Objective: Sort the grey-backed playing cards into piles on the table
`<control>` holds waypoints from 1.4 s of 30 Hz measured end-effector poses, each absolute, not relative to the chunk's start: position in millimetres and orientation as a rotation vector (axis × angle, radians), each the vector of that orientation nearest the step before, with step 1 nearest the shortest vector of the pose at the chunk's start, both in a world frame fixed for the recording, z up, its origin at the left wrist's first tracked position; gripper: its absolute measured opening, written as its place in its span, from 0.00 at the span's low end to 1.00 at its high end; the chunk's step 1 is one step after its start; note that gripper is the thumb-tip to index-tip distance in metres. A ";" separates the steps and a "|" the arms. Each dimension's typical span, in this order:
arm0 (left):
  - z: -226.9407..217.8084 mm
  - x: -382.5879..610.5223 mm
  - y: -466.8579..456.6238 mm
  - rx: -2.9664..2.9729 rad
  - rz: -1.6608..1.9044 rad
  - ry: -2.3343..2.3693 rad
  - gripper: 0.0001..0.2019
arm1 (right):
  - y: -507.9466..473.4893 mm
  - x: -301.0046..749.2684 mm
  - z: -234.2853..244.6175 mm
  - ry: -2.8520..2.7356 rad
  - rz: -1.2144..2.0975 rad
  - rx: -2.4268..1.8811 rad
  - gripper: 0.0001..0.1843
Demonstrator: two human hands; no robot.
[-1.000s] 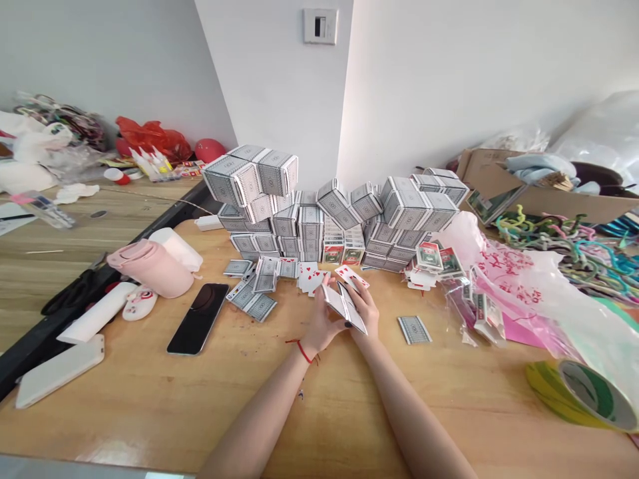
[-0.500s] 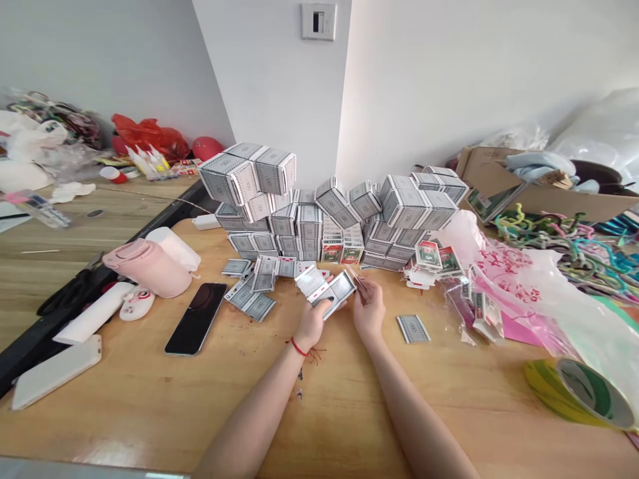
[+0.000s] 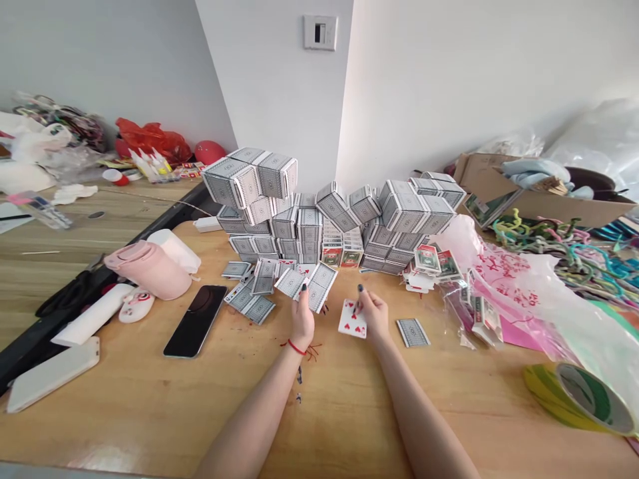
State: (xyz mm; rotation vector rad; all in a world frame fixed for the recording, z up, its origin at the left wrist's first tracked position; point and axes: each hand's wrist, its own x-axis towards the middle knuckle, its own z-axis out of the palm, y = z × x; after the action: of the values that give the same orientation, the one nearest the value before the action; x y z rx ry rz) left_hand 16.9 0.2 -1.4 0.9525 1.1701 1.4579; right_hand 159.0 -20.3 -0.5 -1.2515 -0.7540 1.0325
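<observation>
My left hand (image 3: 303, 319), with a red string round its wrist, grips a pair of joined playing cards (image 3: 319, 287), grey patterned backs up. Between the fingers of my right hand (image 3: 373, 311) is a single playing card (image 3: 349, 322), its face with red hearts turned toward me. A lone card (image 3: 413, 332) lies back up on the table to the right. Loose and folded cards (image 3: 252, 301) are spread left of my left hand. Behind both hands stand blocks built from folded cards (image 3: 399, 205), with card boxes (image 3: 351, 257) low in the middle.
A black phone (image 3: 196, 320), a pink bottle (image 3: 147, 267) and a white power bank-like slab (image 3: 54, 374) lie on the left. To the right are opened card boxes (image 3: 427, 260), crumpled plastic (image 3: 514, 273) and a yellow tape roll (image 3: 579, 399). A cardboard box (image 3: 564, 199) stands behind.
My right hand has moved away from the left, bringing a hearts card down face up. My left hand has shifted slightly left and turned the joined cards.
</observation>
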 end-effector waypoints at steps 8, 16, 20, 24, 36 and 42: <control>11.3 22.3 -12.6 1.193 1.312 1.074 0.16 | -29.7 139.7 9.3 -1.067 1.497 -1.104 0.17; 8.2 21.4 -13.5 1.243 1.054 0.798 0.17 | -23.1 171.9 9.4 -0.706 1.372 -1.108 0.17; 11.0 17.2 -5.0 1.003 1.033 0.755 0.23 | -24.4 175.7 8.6 -0.761 1.392 -1.119 0.14; 15.6 13.2 -2.0 0.881 0.990 0.700 0.25 | -28.5 167.7 10.4 -0.807 1.461 -1.048 0.10; 9.2 7.5 9.8 0.512 1.222 0.728 0.13 | -9.5 182.2 -11.8 -0.535 1.137 -0.974 0.25; 2.2 1.5 16.3 0.376 1.252 0.770 0.11 | -8.4 180.8 -16.6 -0.510 1.199 -0.923 0.24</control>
State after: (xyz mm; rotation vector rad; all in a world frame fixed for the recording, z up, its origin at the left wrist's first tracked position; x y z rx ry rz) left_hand 1.5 16.3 2.2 0.3764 0.7702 1.2519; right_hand 180.8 -8.4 -16.6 -0.9231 -0.5098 1.1987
